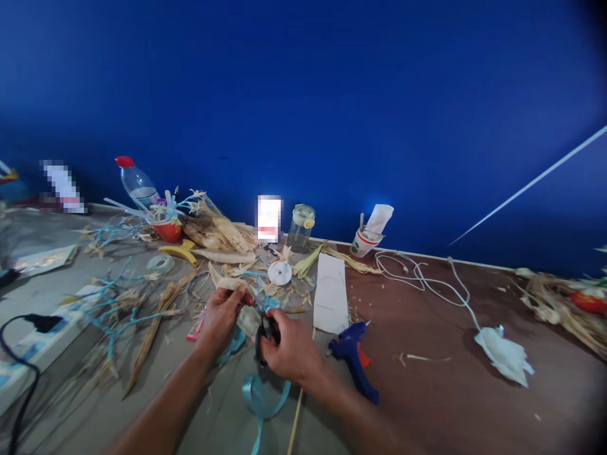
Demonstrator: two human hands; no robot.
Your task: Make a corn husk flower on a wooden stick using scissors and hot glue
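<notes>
My right hand [290, 347] is closed round the black handles of a pair of scissors [262, 335], whose blades point away from me toward my left hand. My left hand [225, 316] pinches a pale strip of dried corn husk [226, 283] beside the blades. Whether the blades touch the husk I cannot tell. Below the scissors a loop of light blue ribbon [253, 395] hangs toward the near edge. A white spool [279, 273] lies just beyond my hands, among husk scraps.
A blue glue gun [353, 360] and white card [331, 294] lie to the right. Blue-wrapped stems [114, 322] and a power strip [52, 341] occupy the left. Along the wall stand a bottle [137, 183], red cup [168, 230], glass jar [300, 230] and white cup [365, 242].
</notes>
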